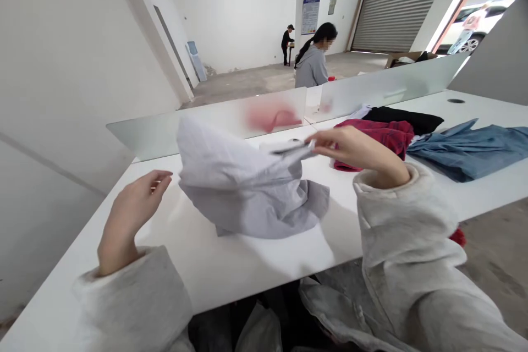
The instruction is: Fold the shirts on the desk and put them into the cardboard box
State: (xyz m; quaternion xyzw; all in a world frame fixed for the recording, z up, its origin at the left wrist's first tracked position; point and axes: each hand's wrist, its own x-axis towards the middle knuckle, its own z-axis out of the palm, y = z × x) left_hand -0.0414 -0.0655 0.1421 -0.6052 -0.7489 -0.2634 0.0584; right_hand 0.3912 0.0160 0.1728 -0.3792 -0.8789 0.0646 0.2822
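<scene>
Hanging in crumpled folds, the garment point(243, 187) looks pale grey.

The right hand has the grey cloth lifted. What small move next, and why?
Probably bring the empty left hand over to pinch the pale grey cloth garment on its free side: only the right hand lifts it, and its lower part slumps on the white table.

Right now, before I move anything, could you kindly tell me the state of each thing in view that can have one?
right hand, pinching the raised edge of the grey garment
left hand, raised, holding nothing visible
grey garment, lifted at one edge, bunched below
red garment, crumpled
black garment, lying flat
blue denim garment, spread out, rumpled
roller shutter, pulled down
</scene>
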